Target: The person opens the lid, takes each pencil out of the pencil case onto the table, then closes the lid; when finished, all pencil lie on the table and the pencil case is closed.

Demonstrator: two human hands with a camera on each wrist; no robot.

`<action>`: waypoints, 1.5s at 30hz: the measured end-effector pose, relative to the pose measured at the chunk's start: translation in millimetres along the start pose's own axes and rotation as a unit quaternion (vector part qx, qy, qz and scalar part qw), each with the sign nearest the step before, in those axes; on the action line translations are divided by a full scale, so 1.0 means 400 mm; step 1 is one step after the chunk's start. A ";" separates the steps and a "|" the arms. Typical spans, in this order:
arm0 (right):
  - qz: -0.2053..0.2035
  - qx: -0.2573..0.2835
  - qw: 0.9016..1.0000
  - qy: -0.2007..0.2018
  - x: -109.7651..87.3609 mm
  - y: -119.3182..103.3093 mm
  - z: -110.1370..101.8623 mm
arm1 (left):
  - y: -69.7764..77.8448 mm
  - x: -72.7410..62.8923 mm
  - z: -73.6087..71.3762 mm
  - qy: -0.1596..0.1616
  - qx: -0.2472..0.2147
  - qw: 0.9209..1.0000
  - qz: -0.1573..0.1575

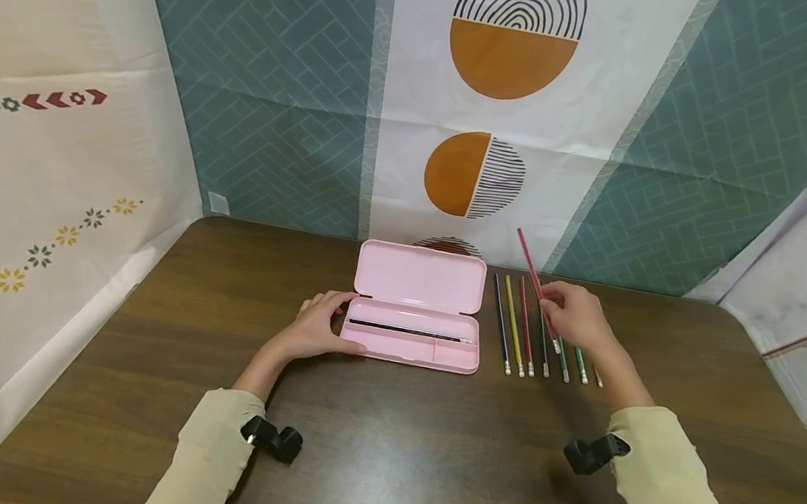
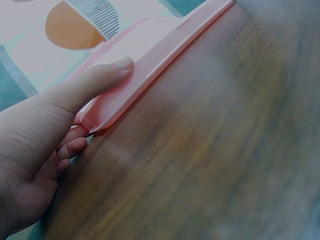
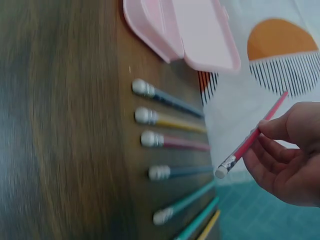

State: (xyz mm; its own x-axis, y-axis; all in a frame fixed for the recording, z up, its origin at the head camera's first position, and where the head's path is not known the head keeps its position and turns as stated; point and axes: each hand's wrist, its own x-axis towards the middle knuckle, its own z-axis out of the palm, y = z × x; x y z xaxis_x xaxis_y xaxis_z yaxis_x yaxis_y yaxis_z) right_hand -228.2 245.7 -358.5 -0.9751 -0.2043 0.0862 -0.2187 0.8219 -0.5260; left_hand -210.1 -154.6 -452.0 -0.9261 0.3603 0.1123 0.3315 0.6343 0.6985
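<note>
A pink pencil case (image 1: 420, 278) lies with its lid raised in the middle of the table. One black pencil (image 1: 401, 330) lies inside, in the long back compartment. My left hand (image 1: 319, 327) grips the case's left end, thumb over the front rim and fingers round the far side; the left wrist view shows the thumb (image 2: 107, 75) on the pink edge. To the right, my right hand (image 1: 578, 317) pinches a pinkish-red pencil (image 3: 246, 144) between thumb and fingers, above a row of pencils. Its eraser end points down toward me, its other end up and away.
Several pencils lie side by side right of the case, erasers toward me, among them a dark blue one (image 1: 502, 325), a yellow one (image 1: 514, 324) and a red one (image 1: 526, 326). Behind the brown table (image 1: 379, 451) hangs a patterned cloth (image 1: 286, 103).
</note>
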 end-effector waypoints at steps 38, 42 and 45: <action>0.072 -0.081 0.994 -0.008 -0.080 0.264 -0.046 | 0.003 0.001 0.001 -0.004 -0.001 1.000 -0.008; 0.070 -0.086 0.994 0.000 -0.080 0.264 -0.038 | 0.001 0.001 0.000 -0.003 -0.002 1.000 -0.007; 0.076 -0.085 0.993 0.018 -0.077 0.274 -0.025 | -0.001 -0.001 0.000 -0.003 -0.001 1.000 -0.006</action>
State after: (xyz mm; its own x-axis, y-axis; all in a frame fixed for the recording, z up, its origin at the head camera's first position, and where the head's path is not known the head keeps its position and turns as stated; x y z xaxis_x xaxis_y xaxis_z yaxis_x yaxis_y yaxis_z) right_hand -222.3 347.5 -410.6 -0.9973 -0.0538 0.0493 -0.0687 0.9201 -0.3856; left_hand -210.0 -155.0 -452.2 -0.9291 0.3562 0.0992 0.3193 0.6377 0.7010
